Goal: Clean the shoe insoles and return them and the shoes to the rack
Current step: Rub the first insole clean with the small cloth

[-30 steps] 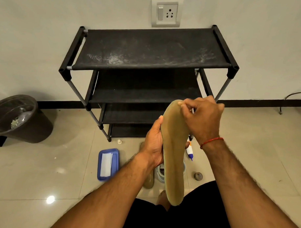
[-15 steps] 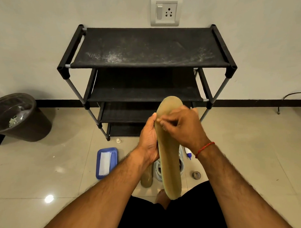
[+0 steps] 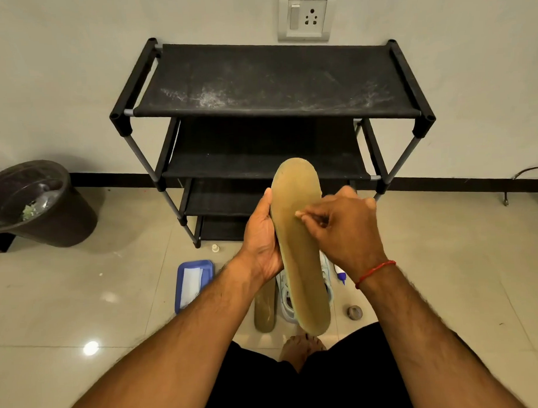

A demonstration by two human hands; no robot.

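Note:
I hold a tan insole upright in front of me, toe end up. My left hand grips its left edge around the middle. My right hand has its fingers pinched together, their tips pressed on the insole's face just above the middle. A second tan insole lies on the floor tiles below. Beside it a pale blue-white shoe is mostly hidden behind the held insole. The black shoe rack stands against the wall ahead, its dusty shelves bare.
A dark waste bin sits at the left by the wall. On the floor lie a blue tray holding a white sheet, a small white cap, a white bottle with a blue tip and a small round object.
My right hand has slid from the insole's toe end down to a spot just above its middle, fingers now pinched on the face. The left hand keeps its grip.

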